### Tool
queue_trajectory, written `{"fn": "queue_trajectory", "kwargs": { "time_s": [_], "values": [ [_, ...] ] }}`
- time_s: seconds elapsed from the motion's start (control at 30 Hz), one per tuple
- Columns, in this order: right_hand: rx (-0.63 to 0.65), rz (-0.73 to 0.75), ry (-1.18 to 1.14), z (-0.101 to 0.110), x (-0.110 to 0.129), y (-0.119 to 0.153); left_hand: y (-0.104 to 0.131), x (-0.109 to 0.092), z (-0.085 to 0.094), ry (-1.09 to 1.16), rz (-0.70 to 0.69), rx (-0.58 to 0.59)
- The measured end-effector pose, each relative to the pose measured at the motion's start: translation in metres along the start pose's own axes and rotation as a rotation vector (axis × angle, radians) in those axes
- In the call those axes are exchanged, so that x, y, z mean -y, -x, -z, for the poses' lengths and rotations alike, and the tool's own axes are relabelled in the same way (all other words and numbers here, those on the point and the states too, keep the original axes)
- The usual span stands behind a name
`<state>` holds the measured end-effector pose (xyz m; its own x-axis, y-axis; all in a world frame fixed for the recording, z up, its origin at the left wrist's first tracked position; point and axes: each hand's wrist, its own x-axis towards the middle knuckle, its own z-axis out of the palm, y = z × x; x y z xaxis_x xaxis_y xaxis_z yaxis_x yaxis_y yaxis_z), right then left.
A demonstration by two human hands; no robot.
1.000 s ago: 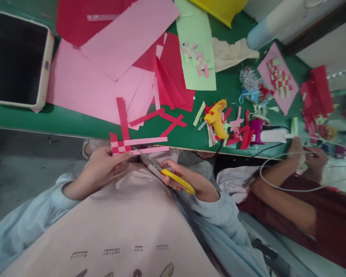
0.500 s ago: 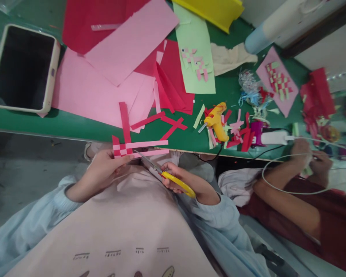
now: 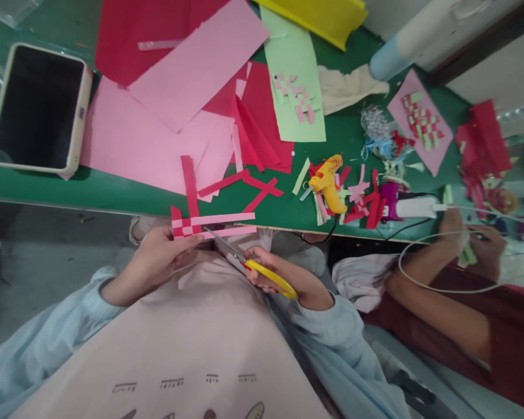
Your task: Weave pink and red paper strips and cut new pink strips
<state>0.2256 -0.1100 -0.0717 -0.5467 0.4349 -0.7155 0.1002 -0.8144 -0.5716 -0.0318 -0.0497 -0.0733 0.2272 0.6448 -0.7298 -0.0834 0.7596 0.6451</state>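
Observation:
My left hand (image 3: 157,256) pinches a small woven piece of red and pink paper strips (image 3: 187,226) at the table's front edge. Two pink strips stick out from it to the right, and a red strip points away over the table. Scissors with yellow handles (image 3: 271,278) are in my right hand (image 3: 266,267), its fingers closed round them. Their blades reach left, the tips beside the woven piece near my left fingertips. Several loose red strips (image 3: 262,195) lie just beyond the weave.
Pink sheets (image 3: 157,134) and red sheets cover the table's middle, with a phone (image 3: 37,107) at left. A yellow glue gun (image 3: 329,185) rests among paper scraps. Woven fish lie on a green sheet (image 3: 297,58). At right, a co-worker's hands (image 3: 471,238) are busy near a white cable.
My hands, the scissors and the woven piece hold nearly the same place. The view has shifted very slightly, and the co-worker's hands at right have moved a little.

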Motion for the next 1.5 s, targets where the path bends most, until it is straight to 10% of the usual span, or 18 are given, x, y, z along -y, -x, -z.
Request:
{"fn": "queue_trajectory", "kwargs": {
  "time_s": [1.5],
  "values": [
    [-0.022, -0.095, -0.079, 0.003, 0.001, -0.002, 0.0, -0.006, -0.004, -0.057, 0.009, -0.037]
  ]
}}
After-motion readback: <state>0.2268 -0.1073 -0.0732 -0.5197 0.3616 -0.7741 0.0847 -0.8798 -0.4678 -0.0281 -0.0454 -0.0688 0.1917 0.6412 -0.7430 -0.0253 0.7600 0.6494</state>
